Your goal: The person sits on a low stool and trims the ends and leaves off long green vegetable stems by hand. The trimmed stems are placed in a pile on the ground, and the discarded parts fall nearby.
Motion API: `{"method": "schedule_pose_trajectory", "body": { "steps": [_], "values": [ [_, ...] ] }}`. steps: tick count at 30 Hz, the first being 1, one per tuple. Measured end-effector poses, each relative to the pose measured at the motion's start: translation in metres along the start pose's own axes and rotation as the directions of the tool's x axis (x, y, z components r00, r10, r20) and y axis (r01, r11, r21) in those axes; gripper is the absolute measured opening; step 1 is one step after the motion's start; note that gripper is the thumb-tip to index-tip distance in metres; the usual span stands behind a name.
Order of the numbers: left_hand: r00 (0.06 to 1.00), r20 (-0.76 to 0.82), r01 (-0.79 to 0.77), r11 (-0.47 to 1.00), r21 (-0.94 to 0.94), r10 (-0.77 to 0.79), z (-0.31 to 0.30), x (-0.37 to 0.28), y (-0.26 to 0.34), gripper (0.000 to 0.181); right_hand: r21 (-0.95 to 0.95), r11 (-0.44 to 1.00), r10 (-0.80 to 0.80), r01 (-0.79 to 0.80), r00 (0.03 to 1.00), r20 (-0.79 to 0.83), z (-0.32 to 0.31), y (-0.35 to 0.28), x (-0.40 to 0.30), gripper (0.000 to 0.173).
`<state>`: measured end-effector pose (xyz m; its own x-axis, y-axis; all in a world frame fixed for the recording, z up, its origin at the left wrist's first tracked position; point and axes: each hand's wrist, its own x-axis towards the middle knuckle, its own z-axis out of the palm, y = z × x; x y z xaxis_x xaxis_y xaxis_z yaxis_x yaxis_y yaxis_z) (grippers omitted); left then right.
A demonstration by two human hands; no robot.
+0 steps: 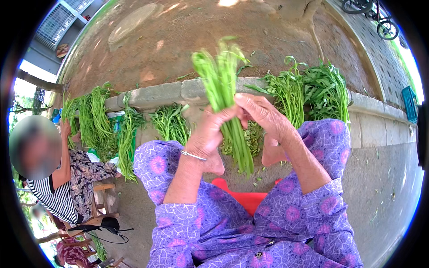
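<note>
Held up before me is a bundle of green leafy-vegetable stems (236, 144), which looks like water spinach. Its upper end is folded over and blurred by motion, and the cut ends point down toward my lap. My left hand (209, 132), a metal bangle on its wrist, wraps around the middle of the bundle. From the right side, my right hand (263, 112) closes its fingers on the same stems beside the left fingertips; some of those fingers are hidden. On the ground below lies a pile of short trimmed bits and leaves (249, 135), between my bare feet.
Leafy greens (171, 122) lie by the stone kerb (161, 95) at left, with more heaps (325, 90) at right. A person (63, 167) seated at left handles long greens (95, 120). A red seat (246, 199) is under me. A teal crate (409, 104) stands far right.
</note>
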<state>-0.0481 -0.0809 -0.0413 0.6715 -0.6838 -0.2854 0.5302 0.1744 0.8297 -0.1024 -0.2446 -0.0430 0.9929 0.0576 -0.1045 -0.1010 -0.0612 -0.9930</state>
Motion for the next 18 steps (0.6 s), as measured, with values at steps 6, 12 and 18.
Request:
{"method": "schedule_pose_trajectory", "body": {
  "steps": [6, 12, 18],
  "values": [
    [0.977, -0.141, -0.214, 0.811, -0.545, 0.162, -0.045, 0.01, 0.017, 0.015, 0.264, 0.954, 0.157, -0.145, 0.987, -0.024, -0.006, -0.002, 0.002, 0.082],
    [0.929, -0.293, -0.365, 0.675, -0.641, 0.225, -0.079, 0.004, 0.032, 0.011, 0.339, 0.938, 0.167, -0.071, 0.95, -0.263, -0.02, 0.008, 0.007, 0.07],
    [0.852, -0.479, -0.497, 0.615, -0.612, 0.212, -0.1, 0.001, 0.039, 0.011, 0.28, 0.955, 0.17, -0.094, 0.95, -0.26, -0.017, 0.006, 0.006, 0.06]
  ]
}}
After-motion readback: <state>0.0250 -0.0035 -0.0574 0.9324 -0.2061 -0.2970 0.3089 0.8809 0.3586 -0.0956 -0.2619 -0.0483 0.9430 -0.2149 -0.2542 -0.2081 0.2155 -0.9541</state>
